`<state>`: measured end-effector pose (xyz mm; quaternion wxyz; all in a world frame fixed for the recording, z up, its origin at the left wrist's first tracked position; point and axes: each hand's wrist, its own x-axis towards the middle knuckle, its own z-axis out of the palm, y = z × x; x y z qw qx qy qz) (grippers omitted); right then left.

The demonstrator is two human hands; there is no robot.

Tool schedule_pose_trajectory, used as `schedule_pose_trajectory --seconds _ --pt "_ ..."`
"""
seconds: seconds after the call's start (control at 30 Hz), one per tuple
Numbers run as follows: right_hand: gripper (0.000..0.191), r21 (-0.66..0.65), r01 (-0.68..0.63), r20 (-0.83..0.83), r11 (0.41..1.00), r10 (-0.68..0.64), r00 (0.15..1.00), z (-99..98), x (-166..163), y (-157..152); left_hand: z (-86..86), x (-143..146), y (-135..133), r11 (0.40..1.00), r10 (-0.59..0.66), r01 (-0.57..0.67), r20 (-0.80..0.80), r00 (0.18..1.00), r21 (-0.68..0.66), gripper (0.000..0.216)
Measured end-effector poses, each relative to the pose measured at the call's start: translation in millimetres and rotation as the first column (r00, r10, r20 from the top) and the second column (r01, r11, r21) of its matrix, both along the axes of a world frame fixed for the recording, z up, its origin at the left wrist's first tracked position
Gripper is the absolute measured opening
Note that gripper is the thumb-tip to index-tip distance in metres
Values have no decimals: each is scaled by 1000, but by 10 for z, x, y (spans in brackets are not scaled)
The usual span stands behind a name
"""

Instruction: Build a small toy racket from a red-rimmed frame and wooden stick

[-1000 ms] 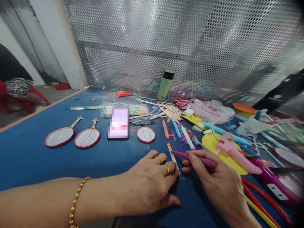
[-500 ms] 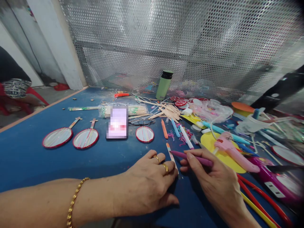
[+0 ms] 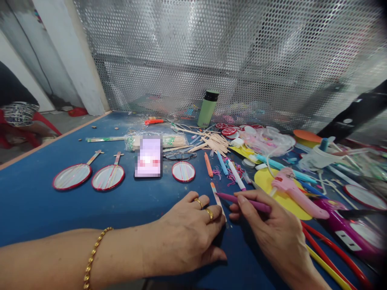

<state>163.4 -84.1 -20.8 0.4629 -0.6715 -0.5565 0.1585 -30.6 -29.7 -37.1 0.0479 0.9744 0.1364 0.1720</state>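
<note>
A slim wooden craft stick, orange at its far end and pinkish below, lies on the blue table. The curled fingers of my left hand press it down near its lower end, partly covering it. My right hand is closed around a purple marker, whose tip touches or almost touches the stick's coloured part. Beyond the stick lie an orange marker, a blue marker and a white marker. A red-rimmed disc is up ahead of my left hand.
Two red-rimmed discs with stick handles lie at left, by a phone. Behind are glasses, loose craft sticks and a green bottle. A pink glue gun and red tubes crowd the right side.
The view has shifted very slightly. Both hands, the purple marker and the craft stick keep almost the same positions.
</note>
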Motion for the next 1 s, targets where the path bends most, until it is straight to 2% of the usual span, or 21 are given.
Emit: schedule_pose_trajectory --seconds 0.1,0.27,0.5,0.73,0.9,1.0 --pt "26 -2 33 -6 999 -33 999 6 -2 -6 1 2 -2 1000 -2 2 1 1000 9 55" --pt "26 -9 -42 19 999 42 999 20 8 5 9 5 0 1000 8 -8 -9 1000 6 56" --pt "27 14 69 -37 997 -69 997 1 -35 -33 1 4 -11 1000 3 -3 -7 1000 12 54" --pt "24 -2 -56 25 998 56 998 6 27 -16 28 6 1 1000 1 -1 -15 1000 5 55" --pt "25 26 -2 7 1000 2 1000 -52 69 -12 24 10 -1 1000 0 0 -11 1000 1 54" --pt "24 29 -20 14 999 20 1000 -55 64 -6 17 10 -6 1000 2 -2 -13 1000 4 55"
